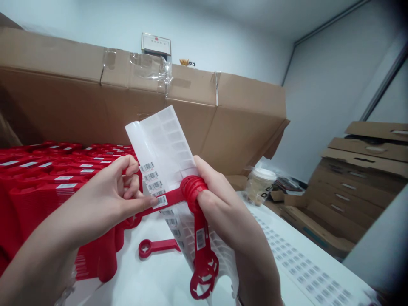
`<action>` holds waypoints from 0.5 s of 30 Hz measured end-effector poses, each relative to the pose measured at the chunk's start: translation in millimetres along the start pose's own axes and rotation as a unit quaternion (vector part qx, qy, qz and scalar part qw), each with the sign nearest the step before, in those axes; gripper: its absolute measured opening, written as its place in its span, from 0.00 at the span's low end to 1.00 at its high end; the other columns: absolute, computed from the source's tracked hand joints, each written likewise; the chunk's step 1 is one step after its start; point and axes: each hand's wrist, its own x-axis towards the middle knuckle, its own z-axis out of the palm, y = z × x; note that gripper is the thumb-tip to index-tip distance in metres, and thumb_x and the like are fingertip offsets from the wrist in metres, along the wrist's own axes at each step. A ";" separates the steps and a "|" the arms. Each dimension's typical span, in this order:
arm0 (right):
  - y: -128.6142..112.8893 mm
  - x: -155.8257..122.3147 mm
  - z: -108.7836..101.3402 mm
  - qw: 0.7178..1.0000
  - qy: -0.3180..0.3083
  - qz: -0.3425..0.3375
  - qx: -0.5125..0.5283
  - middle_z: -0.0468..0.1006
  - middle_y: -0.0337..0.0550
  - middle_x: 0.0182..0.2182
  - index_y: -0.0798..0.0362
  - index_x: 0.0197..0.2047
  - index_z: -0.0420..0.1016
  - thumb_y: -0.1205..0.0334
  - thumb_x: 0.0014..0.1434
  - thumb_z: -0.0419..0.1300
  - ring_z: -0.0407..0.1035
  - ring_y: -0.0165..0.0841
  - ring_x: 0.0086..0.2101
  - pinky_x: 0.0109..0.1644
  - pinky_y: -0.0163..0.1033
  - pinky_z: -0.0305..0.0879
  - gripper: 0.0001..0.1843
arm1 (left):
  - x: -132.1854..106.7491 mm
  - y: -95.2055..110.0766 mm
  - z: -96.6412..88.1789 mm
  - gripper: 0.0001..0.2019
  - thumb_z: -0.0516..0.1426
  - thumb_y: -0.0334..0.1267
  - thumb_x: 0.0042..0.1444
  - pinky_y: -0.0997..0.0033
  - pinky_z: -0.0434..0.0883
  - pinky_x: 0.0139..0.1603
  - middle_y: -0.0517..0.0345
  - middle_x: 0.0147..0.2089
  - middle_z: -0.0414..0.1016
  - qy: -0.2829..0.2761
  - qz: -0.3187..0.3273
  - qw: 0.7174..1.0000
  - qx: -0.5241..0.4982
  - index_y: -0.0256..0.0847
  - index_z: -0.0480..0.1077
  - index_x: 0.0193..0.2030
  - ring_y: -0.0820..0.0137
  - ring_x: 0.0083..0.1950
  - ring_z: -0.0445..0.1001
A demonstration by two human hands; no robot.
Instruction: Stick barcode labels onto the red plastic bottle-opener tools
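My right hand (223, 204) grips a bunch of red plastic ring-ended tools (194, 191), with a finger through their rings, and holds a curled sheet of barcode stickers (165, 144) behind them. Several of the tools hang down below the hand (204, 259), one carrying a barcode label. My left hand (111, 195) is closed on the handle of one tool that sticks out to the left, its thumb pressing a barcode sticker (160, 201) onto that handle.
Stacks of labelled red tools (47, 178) fill the left. One loose red tool (156, 246) lies on the white table (153, 280). A sticker sheet (302, 267) lies to the right. A big cardboard box (191, 110) stands behind, a drink cup (259, 185) and flattened cartons (357, 182) at right.
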 end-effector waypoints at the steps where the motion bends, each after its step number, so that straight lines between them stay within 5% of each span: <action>1: 0.4 0.0 1.0 1.000 0.004 -0.002 0.002 0.68 0.35 0.28 0.48 0.34 0.60 0.76 0.59 0.47 0.63 0.33 0.31 0.32 0.39 0.59 0.11 | 0.7 0.0 1.2 0.23 0.69 0.46 0.52 0.71 0.65 0.30 0.71 0.30 0.54 0.004 0.001 1.000 0.013 0.50 0.55 0.36 0.74 0.27 0.56; 5: 6.4 4.9 3.8 1.000 0.006 -0.025 -0.006 0.69 0.36 0.30 0.49 0.36 0.61 0.76 0.59 0.46 0.66 0.34 0.34 0.33 0.39 0.60 0.11 | 1.5 3.8 7.7 0.26 0.67 0.48 0.53 0.70 0.63 0.29 0.70 0.32 0.50 0.077 0.020 0.991 0.106 0.48 0.50 0.32 0.75 0.27 0.57; 9: 15.2 14.3 2.7 0.998 0.063 -0.024 -0.015 0.71 0.37 0.31 0.49 0.37 0.64 0.74 0.60 0.48 0.66 0.34 0.34 0.36 0.41 0.62 0.11 | -1.1 11.5 10.9 0.25 0.66 0.58 0.50 0.64 0.66 0.35 0.64 0.38 0.53 0.206 0.047 0.947 0.241 0.47 0.57 0.33 0.68 0.36 0.64; 12: 18.1 18.6 1.4 0.994 0.099 -0.041 0.029 0.75 0.39 0.36 0.49 0.41 0.68 0.73 0.61 0.48 0.68 0.34 0.36 0.39 0.42 0.64 0.12 | -3.1 17.3 12.8 0.21 0.61 0.61 0.55 0.60 0.67 0.44 0.59 0.46 0.59 0.182 0.035 0.953 0.241 0.47 0.62 0.38 0.61 0.46 0.67; 15: 17.3 18.9 2.5 0.989 0.117 -0.056 0.071 0.77 0.41 0.41 0.48 0.45 0.70 0.73 0.62 0.49 0.69 0.34 0.37 0.39 0.41 0.65 0.15 | -3.3 20.7 18.6 0.21 0.58 0.63 0.57 0.59 0.67 0.43 0.58 0.46 0.64 0.138 0.009 0.966 0.218 0.48 0.63 0.43 0.60 0.45 0.69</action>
